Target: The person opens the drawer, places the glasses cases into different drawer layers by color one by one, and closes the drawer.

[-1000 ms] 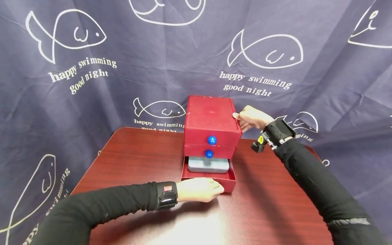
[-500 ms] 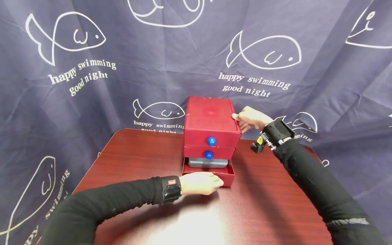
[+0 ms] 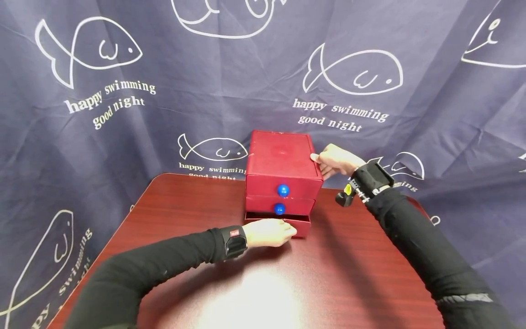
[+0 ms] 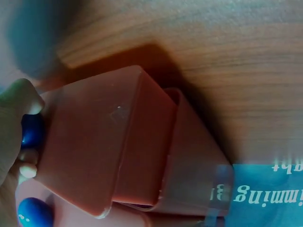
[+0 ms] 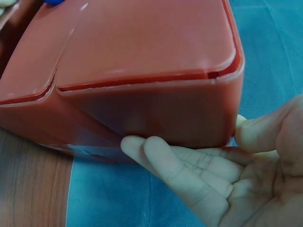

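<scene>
A red drawer cabinet (image 3: 283, 155) stands on the table, three drawers high in the head view. Its bottom drawer (image 3: 302, 226) is pulled slightly out, leaving a narrow dark gap above its front. My left hand (image 3: 269, 232) is at that drawer's front. The left wrist view shows the thumb and fingers pinching its blue knob (image 4: 32, 131). At the cabinet's right side is my right hand (image 3: 336, 157), its thumb at the top edge. In the right wrist view the fingers (image 5: 184, 175) lie extended along the side wall. The drawer's contents are hidden.
Above the bottom drawer, the middle and top drawers are closed, with blue knobs (image 3: 283, 190) on their fronts. The brown wooden table (image 3: 189, 205) extends around the cabinet. Close behind it hangs a grey-blue curtain (image 3: 222, 109) printed with fish.
My left hand has pushed the bottom drawer inward, away from me, and the grey case inside has gone out of sight. The right hand has stayed at the cabinet's side.
</scene>
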Tool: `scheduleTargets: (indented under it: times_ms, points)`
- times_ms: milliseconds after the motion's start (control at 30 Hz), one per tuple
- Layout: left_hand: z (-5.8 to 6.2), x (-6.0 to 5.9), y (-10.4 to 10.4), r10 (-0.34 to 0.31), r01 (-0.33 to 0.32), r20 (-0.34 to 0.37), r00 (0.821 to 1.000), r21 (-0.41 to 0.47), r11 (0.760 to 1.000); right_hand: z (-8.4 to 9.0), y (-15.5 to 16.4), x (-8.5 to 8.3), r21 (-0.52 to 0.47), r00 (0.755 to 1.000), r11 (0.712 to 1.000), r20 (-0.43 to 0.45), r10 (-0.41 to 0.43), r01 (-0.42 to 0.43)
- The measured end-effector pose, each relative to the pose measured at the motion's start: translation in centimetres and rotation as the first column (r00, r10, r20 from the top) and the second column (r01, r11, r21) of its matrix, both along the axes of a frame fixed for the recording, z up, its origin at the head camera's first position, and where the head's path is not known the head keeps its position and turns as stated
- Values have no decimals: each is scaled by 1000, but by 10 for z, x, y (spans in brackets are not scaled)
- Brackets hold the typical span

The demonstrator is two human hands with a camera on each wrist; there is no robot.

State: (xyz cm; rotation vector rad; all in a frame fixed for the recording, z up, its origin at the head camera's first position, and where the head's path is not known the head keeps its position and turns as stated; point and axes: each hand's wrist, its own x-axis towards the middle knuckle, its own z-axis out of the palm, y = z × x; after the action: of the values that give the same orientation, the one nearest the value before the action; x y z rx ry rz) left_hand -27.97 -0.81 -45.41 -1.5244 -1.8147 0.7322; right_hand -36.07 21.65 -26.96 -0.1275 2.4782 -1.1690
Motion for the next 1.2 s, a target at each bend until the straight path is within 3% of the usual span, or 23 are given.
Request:
scheduleTargets:
  times_ms: [33,400,567,800,1067,1200]
  points:
    - [-1,-2,-1,-16,16,-51,999,-5,1000,0,0,0,-5,1000,1000,1,2,-2]
    - [-12,-16,-3,-7,4,27,1000,112,994,0,-3,0,-12,1000,1000,8,-1,1]
    - [-13,-18,-4,-12,18,-47,999,116,993,1,-3,-2,-17,1000,1000,-3,-4,4]
    - [-14,-23,-3,-18,23,-34,999,162,987,2,-4,-5,-8,1000,1000,-4,-19,19]
    - [-16,-23,-2,-26,39,-181,983,71,997,2,-1,-2,-10,1000,1000,0,-7,7]
    - [-17,-21,1,-1,13,-145,989,86,996,0,1,-1,-9,1000,1000,-1,-7,7]
